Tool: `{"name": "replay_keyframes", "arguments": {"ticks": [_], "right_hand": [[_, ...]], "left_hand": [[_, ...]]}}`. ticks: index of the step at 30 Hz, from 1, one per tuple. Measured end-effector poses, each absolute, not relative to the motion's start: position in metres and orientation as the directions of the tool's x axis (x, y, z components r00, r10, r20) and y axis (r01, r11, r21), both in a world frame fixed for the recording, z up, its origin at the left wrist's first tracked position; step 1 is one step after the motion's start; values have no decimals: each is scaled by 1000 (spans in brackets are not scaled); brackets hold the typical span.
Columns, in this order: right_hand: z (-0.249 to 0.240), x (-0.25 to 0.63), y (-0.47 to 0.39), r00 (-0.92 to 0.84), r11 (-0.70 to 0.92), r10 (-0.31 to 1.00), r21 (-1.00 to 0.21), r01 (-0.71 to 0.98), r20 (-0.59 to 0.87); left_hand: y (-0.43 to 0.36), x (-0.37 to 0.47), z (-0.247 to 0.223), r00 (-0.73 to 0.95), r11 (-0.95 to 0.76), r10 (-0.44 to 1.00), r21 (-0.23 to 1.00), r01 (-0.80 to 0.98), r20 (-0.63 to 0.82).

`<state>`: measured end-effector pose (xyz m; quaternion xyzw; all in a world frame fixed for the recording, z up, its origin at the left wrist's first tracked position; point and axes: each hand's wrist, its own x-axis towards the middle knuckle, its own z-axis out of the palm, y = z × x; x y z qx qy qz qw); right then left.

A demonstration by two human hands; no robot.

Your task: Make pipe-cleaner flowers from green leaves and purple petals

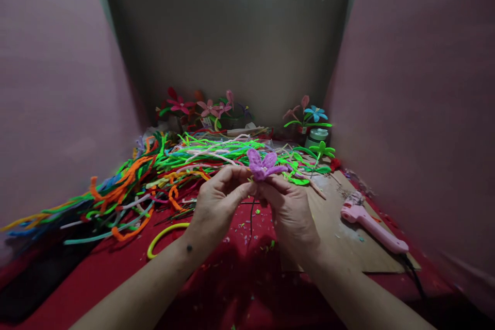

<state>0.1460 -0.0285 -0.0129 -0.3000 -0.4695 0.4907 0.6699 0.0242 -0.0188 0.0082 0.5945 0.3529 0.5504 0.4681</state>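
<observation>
A purple fuzzy flower (263, 166) with several petals is held up in front of me, over the red cloth (232, 268). My left hand (222, 196) pinches its base from the left, thumb and forefinger closed. From the other side my right hand (288, 206) grips the same base, its fingertips touching those of the left. A thin dark stem or wire (252, 216) hangs below the fingertips. The exact grip point is hidden behind the fingers.
Colourful pipe cleaners (131, 170) are heaped at the left and centre. A pink glue gun (373, 227) lies on a brown board (348, 252) at the right. A yellow ring (162, 237) is by my left forearm. Finished flowers (209, 108) and a jar (317, 136) stand behind.
</observation>
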Motion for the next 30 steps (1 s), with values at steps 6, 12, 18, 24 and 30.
{"name": "replay_keyframes", "arguments": {"ticks": [6,12,18,24,30], "right_hand": [[-12,142,-37,110,470,882,-863,-184,457],[-20,141,-38,118,525,851,-838,-148,512],[-14,142,-38,103,498,867,-844,-199,488],[-10,143,-36,6,352,928,-869,-347,373],[-16,140,-29,5,285,951,-867,-409,310]], "left_hand": [[-15,21,2,176,-212,948,937,-276,267],[-13,25,-1,247,-133,932,882,-452,267],[-10,28,-6,286,-68,918,820,-568,274],[-9,27,-6,358,66,920,835,-546,161],[-9,27,-2,269,-16,951,892,-452,154]]}}
